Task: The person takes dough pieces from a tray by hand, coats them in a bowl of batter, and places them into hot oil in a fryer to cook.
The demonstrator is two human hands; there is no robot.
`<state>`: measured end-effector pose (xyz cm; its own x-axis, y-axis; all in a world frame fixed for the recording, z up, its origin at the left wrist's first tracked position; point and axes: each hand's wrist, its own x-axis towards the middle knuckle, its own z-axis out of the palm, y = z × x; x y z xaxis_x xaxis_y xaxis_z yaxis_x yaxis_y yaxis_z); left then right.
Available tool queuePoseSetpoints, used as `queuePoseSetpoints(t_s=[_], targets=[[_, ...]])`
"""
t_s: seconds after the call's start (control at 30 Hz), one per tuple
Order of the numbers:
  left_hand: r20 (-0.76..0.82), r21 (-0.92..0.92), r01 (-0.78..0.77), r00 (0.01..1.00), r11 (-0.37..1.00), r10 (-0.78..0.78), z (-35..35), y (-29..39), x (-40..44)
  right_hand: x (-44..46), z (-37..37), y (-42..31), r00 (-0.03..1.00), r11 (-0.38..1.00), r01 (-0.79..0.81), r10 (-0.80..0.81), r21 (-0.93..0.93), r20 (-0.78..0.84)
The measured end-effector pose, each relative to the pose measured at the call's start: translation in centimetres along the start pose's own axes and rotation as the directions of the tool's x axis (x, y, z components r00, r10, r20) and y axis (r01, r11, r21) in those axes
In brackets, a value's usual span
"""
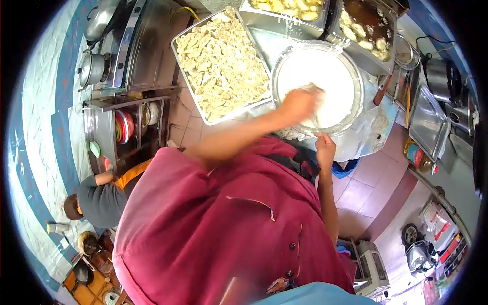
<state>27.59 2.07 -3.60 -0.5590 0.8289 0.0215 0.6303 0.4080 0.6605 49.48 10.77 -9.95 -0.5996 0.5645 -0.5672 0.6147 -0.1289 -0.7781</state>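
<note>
Comm. kitchen: hot-oil fryer (370, 24), lg. food tray (188, 81), pots (92, 68) nr. stove (152, 38).

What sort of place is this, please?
Probably a small commercial kitchen: a metal vat of brown oil with floating pieces, a large tray heaped with pale strips, and a wide bowl of white mixture.

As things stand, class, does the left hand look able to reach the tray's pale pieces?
Probably yes: the left hand is over the bowl right beside the tray, and nothing covers the pale pieces, though the hand's fingers are blurred.
</note>
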Motion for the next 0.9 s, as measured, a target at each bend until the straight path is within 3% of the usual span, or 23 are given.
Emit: queuePoseSetpoints(t_s=[0.03, 0.07, 0.13, 0.2, 0.37, 0.57, 0.67, 0.87, 0.9], targets=[[-0.014, 0.032, 0.269, 0.963, 0.963, -0.269, -3.0, -1.9, -1.9, -0.2, 0.5, -0.5, 0.997, 0.997, 0.039, -0.034, 0.065, -0.072], [-0.142, -0.063, 0.272, 0.95, 0.96, -0.278, -2.8, -7.2, -4.3, -0.3, 0.7, -0.8, 0.997, 0.998, 0.027, -0.023, 0.061, -0.069], [-0.079, -0.067, 0.515, 0.851, 0.855, -0.519, -8.5, -9.3, -8.7, -0.5, 0.4, -0.9, 0.998, 0.999, 0.0, 0.003, 0.05, -0.065], [-0.166, 0.033, 0.687, 0.72, 0.725, -0.674, -8.8, -15.3, -13.4, -0.2, 0.6, -0.2, 0.997, 1.0, 0.021, -0.021, 0.001, -0.071], [-0.064, 0.255, 0.69, 0.712, 0.678, -0.7, -10.1, -18.2, -18.0, 0.2, 0.7, -0.4, 0.996, 0.991, 0.074, -0.078, -0.112, -0.035], [0.085, 0.363, 0.553, 0.782, 0.75, -0.617, -8.5, -20.8, -18.6, -0.4, 0.9, -2.2, 0.998, 0.997, 0.018, -0.022, -0.069, -0.057], [0.121, 0.458, 0.572, 0.719, 0.681, -0.685, -8.6, -20.3, -17.4, -0.4, 0.9, -1.4, 0.995, 0.999, 0.023, -0.027, -0.047, -0.091], [0.157, 0.475, 0.545, 0.721, 0.691, -0.675, -9.6, -19.6, -16.6, -0.4, 1.0, 0.1, 0.994, 1.0, -0.001, -0.002, -0.029, -0.106], [0.098, 0.436, 0.562, 0.747, 0.703, -0.658, -9.7, -19.5, -16.9, -0.5, 1.0, -0.2, 0.994, 0.998, 0.001, -0.007, -0.056, -0.108]])
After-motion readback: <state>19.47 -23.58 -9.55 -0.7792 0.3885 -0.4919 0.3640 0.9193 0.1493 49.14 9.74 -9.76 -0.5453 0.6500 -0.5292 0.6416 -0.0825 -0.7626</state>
